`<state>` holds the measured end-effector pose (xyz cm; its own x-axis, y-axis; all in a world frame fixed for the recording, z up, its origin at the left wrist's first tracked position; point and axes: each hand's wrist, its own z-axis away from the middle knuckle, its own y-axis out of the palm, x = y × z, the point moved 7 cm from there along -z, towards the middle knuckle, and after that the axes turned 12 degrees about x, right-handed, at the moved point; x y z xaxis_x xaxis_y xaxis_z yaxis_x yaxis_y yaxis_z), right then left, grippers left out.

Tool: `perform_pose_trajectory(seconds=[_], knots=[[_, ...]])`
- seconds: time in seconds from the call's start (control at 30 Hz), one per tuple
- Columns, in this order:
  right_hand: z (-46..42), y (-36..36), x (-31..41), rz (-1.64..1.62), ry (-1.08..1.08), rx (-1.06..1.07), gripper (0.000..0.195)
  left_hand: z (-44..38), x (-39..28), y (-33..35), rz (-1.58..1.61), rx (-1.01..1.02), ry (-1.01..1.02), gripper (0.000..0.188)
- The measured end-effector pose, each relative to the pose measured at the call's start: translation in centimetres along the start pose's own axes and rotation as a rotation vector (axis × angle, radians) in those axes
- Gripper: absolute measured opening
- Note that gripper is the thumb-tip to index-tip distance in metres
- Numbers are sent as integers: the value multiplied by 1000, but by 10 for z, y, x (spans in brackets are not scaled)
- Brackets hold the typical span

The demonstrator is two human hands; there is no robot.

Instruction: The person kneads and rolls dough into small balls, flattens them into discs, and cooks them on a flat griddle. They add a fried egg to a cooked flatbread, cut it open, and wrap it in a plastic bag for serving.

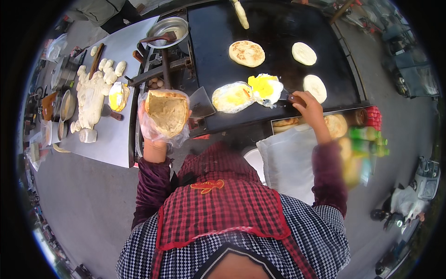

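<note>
My left hand [147, 130] holds up a flatbread [167, 113] inside a clear plastic bag [179, 136]. The bread is opened like a pocket, its pale inside facing me. My right hand [311, 111] grips the wooden handle of a spatula [296, 99]. Its blade meets the right edge of a fried egg [266, 87] with broken yolk on the black griddle [278, 21]. Touching that egg on the left is an egg-coated flatbread [232, 97]. Behind them lies a browned flatbread [247, 53], with two pale dough rounds, one far [304, 53] and one near [315, 89], to the right.
A wide metal scraper blade [202, 103] rests by the griddle's left edge. On the metal worktable [118, 146] lie soft dough [91, 97], a rolling pin [97, 61] and an egg-topped flatbread [118, 97]. A metal bowl [170, 22] holds a brush. Green bottles [369, 143] stand right.
</note>
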<state>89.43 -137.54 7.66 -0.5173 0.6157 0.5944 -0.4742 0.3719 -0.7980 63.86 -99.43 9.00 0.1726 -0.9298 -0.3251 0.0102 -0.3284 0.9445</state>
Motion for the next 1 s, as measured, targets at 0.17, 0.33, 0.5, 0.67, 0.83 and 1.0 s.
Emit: perform_pose_trajectory(seconds=[0.17, 0.33, 0.5, 0.67, 0.83, 1.0], knots=[[-4, -8, 20, -281, -111, 15, 33, 10, -9, -8, 31, -4, 13, 70], [-24, 20, 58, -217, -160, 156, 37, 16, -8, -6, 67, -5, 18, 70], [-26, 43, 96, 195, -207, 178, 35, 25, -11, -11, 53, -27, 31, 69], [8, 1, 123, 431, -88, 146, 29, 37, -19, -30, 54, -84, 92, 66], [38, 14, 115, 399, 6, 160, 28, 37, -16, -38, 28, -164, 64, 63], [15, 81, 127, 264, 0, -2, 32, 19, -10, -28, 128, 15, -6, 60]])
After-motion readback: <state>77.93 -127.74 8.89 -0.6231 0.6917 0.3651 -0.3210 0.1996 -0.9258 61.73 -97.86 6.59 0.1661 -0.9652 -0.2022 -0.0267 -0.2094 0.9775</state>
